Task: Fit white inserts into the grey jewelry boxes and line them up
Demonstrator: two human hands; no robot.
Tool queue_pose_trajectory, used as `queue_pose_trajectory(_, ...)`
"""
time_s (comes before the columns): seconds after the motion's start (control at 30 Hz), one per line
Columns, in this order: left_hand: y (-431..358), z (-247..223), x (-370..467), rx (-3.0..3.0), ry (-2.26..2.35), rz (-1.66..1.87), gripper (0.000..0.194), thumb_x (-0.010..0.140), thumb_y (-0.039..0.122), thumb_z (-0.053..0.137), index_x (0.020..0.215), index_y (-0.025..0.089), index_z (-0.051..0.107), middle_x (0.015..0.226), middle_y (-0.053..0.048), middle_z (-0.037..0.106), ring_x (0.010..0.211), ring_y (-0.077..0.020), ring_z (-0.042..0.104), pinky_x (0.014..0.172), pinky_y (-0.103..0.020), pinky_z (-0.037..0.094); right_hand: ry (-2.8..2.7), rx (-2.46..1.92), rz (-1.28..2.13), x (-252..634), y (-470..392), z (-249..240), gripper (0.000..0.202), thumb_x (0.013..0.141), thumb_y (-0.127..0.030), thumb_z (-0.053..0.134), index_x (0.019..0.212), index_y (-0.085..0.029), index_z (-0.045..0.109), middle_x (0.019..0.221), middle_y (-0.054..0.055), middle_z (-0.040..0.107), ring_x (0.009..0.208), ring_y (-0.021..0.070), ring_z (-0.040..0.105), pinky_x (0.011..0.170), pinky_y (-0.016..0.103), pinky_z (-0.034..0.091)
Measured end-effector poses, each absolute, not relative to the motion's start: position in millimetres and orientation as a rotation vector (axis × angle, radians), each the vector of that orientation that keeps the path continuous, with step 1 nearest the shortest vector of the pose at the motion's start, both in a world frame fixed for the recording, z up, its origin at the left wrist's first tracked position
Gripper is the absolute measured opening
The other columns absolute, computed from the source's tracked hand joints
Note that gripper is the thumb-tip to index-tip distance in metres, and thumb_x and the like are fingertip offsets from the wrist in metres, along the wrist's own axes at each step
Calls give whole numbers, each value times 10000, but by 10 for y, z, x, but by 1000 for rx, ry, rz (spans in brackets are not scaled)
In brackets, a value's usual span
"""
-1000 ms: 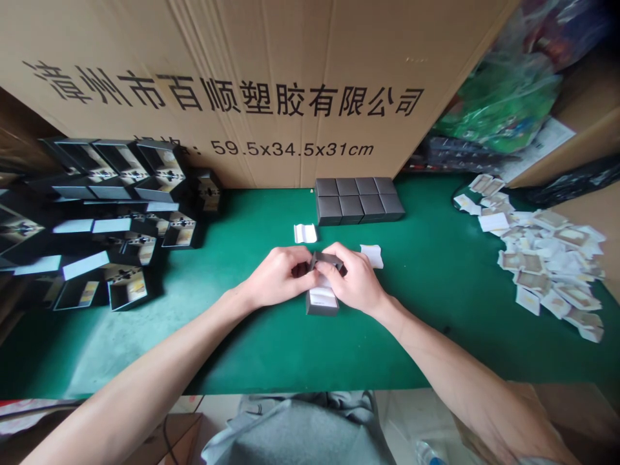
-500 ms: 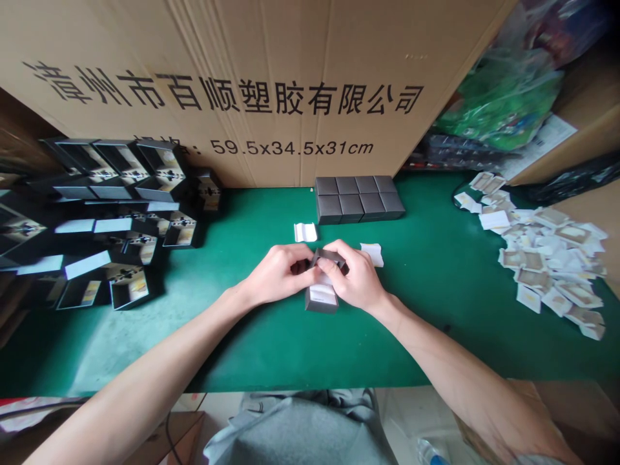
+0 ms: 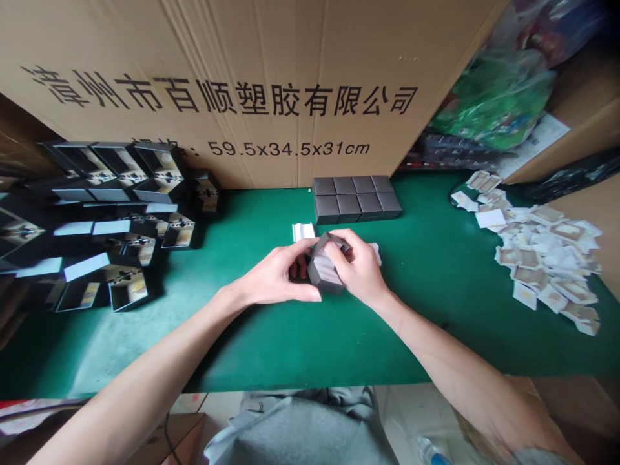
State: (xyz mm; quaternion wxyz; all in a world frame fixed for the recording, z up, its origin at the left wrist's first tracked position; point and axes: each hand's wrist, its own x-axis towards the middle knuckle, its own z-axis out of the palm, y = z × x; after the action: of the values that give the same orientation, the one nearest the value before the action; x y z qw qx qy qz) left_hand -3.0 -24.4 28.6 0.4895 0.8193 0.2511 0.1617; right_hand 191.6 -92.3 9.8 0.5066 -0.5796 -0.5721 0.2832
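Observation:
A small dark grey jewelry box with its lid raised is in front of me, slightly tilted, and white lining shows inside it. My right hand grips the box from the right, thumb inside the opening and fingers behind the lid. On the left side, my left hand has its thumb stretched away, while its index finger reaches the box's upper left edge; its other fingers are partly hidden. Just behind the hands lies a white insert piece. Another white piece is mostly covered by my right hand.
Closed dark boxes stand in a block at the back. Several open boxes are stacked at the left. A heap of white inserts spreads on the right of the green table. A large carton rises behind.
The box has lifted and turned within my hands. My left thumb has come off it and spread toward me, while the right hand keeps its hold.

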Motion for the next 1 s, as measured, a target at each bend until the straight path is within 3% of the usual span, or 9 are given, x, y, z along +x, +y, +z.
queue_pose_trajectory(0.1,-248,273,-32,2035,642,378,982,680,600,812,1462,138,438,876,-29,652,692,-146,572,586,-232,449,-1362,-1400,677,1907,-924,97,210,943,-397,605,1039,-217,654,883,8,717,705,130,636,630,248,500)
queue_pose_trajectory(0.33,-289,317,-7,1989,666,380,824,805,476,755,1486,181,396,854,-11,693,677,-136,586,618,-238,476,-1337,-1441,625,1912,-919,97,231,937,-410,607,1044,-211,654,862,14,724,669,129,655,578,233,523)
queue_pose_trajectory(0.43,-282,305,10,1864,701,456,775,849,453,720,1498,184,391,1056,-78,721,738,-140,632,651,-250,502,-1287,-1459,647,1939,-901,76,276,938,-448,604,1067,-208,643,874,31,730,686,147,672,581,248,549)
queue_pose_trajectory(0.57,-261,255,34,1721,752,593,656,889,465,672,1453,203,462,1308,-134,629,876,-163,674,704,-263,557,-1256,-1413,764,1957,-887,54,355,930,-474,621,1170,-214,607,951,57,735,752,173,703,592,266,581)
queue_pose_trajectory(0.67,-243,216,35,1674,773,655,597,920,489,624,1427,200,496,1401,-143,565,873,-160,666,667,-257,580,-1220,-1376,846,1959,-880,53,416,929,-506,616,1221,-212,583,925,50,734,738,171,708,609,272,604)
queue_pose_trajectory(0.87,-218,172,4,1702,834,620,610,987,558,463,1441,155,524,1307,-142,633,734,-132,650,710,-298,602,-1182,-1345,850,1947,-891,89,382,962,-529,541,1154,-207,617,985,52,736,740,159,708,636,276,618)
queue_pose_trajectory(1.0,-243,179,1,1830,792,567,724,907,555,620,1497,160,480,1373,-145,617,983,-241,670,814,-320,576,-1176,-1328,757,1942,-915,115,326,977,-477,540,1155,-220,634,1000,42,726,771,157,694,659,275,602)
